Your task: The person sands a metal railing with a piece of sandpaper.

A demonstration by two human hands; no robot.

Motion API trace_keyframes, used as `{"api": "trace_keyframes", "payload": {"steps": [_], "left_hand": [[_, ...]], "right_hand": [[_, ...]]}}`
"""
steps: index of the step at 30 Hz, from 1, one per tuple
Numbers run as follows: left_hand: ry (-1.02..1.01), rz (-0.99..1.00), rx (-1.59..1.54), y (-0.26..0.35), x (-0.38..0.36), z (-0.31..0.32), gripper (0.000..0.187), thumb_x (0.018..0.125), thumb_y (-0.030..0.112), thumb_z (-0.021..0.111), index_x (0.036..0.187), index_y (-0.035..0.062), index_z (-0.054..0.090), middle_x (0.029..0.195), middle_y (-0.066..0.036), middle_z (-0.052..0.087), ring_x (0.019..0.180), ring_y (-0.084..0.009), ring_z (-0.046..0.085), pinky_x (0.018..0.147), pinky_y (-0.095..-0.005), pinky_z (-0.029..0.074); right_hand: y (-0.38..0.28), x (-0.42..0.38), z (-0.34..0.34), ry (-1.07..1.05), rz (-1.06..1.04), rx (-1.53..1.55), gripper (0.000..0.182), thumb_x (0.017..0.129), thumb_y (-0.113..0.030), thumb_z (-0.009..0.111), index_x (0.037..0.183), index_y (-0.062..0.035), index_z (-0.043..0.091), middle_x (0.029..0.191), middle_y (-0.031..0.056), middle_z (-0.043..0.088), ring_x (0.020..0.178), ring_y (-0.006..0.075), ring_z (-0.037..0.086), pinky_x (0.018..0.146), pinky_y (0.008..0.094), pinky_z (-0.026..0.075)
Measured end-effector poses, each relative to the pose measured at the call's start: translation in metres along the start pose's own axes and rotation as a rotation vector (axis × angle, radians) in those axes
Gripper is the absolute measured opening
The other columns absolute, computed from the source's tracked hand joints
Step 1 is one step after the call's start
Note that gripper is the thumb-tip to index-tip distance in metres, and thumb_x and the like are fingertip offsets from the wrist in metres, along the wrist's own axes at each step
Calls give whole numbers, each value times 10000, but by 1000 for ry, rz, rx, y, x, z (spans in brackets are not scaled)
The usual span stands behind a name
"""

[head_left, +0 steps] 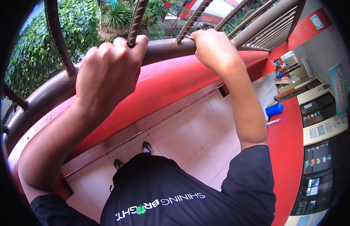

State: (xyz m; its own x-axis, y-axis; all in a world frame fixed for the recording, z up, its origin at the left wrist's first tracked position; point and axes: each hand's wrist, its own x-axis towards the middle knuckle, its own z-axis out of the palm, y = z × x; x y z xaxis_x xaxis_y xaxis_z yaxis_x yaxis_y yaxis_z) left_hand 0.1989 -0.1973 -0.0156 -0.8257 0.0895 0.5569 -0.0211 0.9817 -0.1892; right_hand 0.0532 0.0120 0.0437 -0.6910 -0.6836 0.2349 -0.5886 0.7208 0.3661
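Note:
My left hand (111, 69) is wrapped over the top pipe of a brown metal railing (169, 50), close against one of its ribbed upright bars (137, 20). Further right along the same pipe, my right hand (216, 49) is closed over it, with the fingertips hidden on the far side. A thin pale edge (189, 37) shows beside the right hand's fingers; what it belongs to is too small to make out. Both arms reach forward from a black T-shirt (175, 199) with printed lettering.
Below the railing runs a red ledge (163, 86), and pale tiles (182, 128) cover the floor around my shoes (146, 147). Leafy bushes (50, 45) grow beyond the bars. To the right are a blue container (274, 109), a hanging sign (337, 88) and windows.

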Motion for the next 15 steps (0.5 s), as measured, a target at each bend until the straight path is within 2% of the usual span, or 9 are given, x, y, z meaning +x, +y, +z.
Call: {"api": "trace_keyframes", "payload": {"steps": [4,6,8,10,11,12,15], "left_hand": [[29,4,21,1,0,2,372,885,230,739,1181,87,565,870,-120,667,762,-290,714,665,-429,592],[37,-5,24,0,1,3,374,884,233,741,1178,85,564,866,-121,665,755,-291,714,661,-427,592],[40,11,30,2,0,2,375,884,235,742,1176,82,564,863,-121,664,749,-291,714,658,-425,593],[42,7,13,2,0,0,378,886,251,745,1174,83,565,858,-120,660,741,-292,713,665,-428,593],[46,6,23,1,0,-1,378,886,251,745,1174,83,565,858,-120,660,741,-292,713,665,-428,593],[37,5,14,2,0,-2,385,886,266,749,1174,85,568,857,-118,660,746,-292,714,667,-428,593],[36,11,7,2,-1,-2,395,885,287,753,1176,90,573,856,-117,659,750,-291,715,667,-425,591]], "right_hand": [[-8,-21,-19,-1,-21,125,273,899,-16,536,1108,-14,712,995,261,739,974,424,730,898,517,580],[-8,-27,-19,38,-76,282,462,881,32,496,1305,-21,673,1138,256,723,1069,424,687,958,501,531],[-11,-29,-21,-12,-1,256,451,882,39,491,1291,-11,674,1157,261,715,1071,426,687,969,500,528],[-15,-27,-10,89,5,249,450,879,40,491,1289,-8,670,1152,259,715,1078,420,688,973,504,526],[-21,-34,-8,126,-117,240,453,878,37,498,1305,9,648,1214,241,705,1108,414,681,980,504,530],[-30,-44,-4,195,-136,113,394,967,-54,478,1322,64,600,1330,227,674,954,363,752,829,468,623],[-32,-51,3,237,-70,137,416,975,-60,478,1354,73,587,1382,253,639,909,357,764,794,447,632]]}}
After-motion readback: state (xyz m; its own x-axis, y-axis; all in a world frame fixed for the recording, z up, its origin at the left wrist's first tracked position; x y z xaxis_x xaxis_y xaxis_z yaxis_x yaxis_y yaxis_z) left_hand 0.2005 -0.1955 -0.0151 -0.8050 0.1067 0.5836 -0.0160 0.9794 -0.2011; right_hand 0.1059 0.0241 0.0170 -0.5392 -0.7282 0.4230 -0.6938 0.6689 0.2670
